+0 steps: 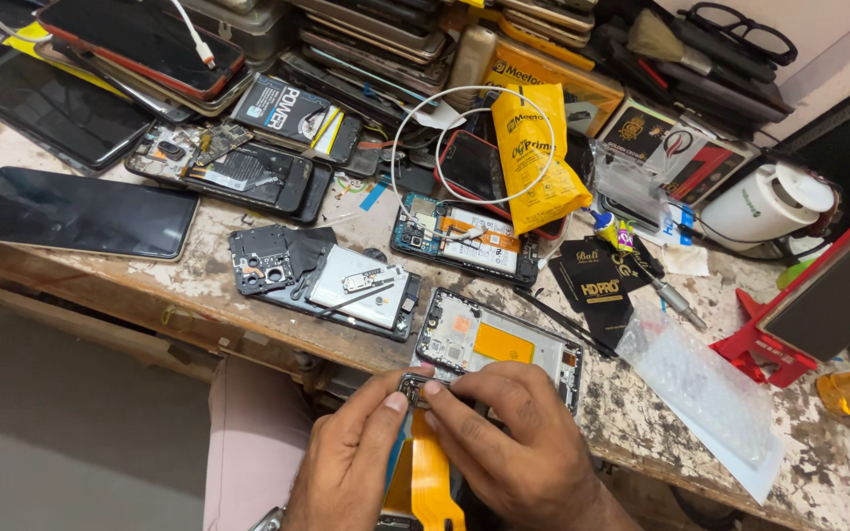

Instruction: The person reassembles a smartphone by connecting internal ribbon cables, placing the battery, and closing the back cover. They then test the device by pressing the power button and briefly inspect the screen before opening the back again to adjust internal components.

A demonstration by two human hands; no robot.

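Both my hands meet at the front edge of a worn workbench [199, 285]. My left hand [351, 462] and my right hand [504, 438] pinch a small dark metal component [412, 385] between thumbs and fingertips. An orange flex ribbon [430, 477] hangs down from it between my hands. Just beyond my fingers lies an opened phone frame [499, 344] with an orange patch and a bare circuit board at its left end.
Another opened phone with a black cover plate [322, 280] lies to the left, and a third with a blue board [459, 236] behind. A yellow pouch [528, 157], white cable, stacked phones, black packets [597, 285], bubble wrap [710, 388], and a red stand [779, 339] surround them.
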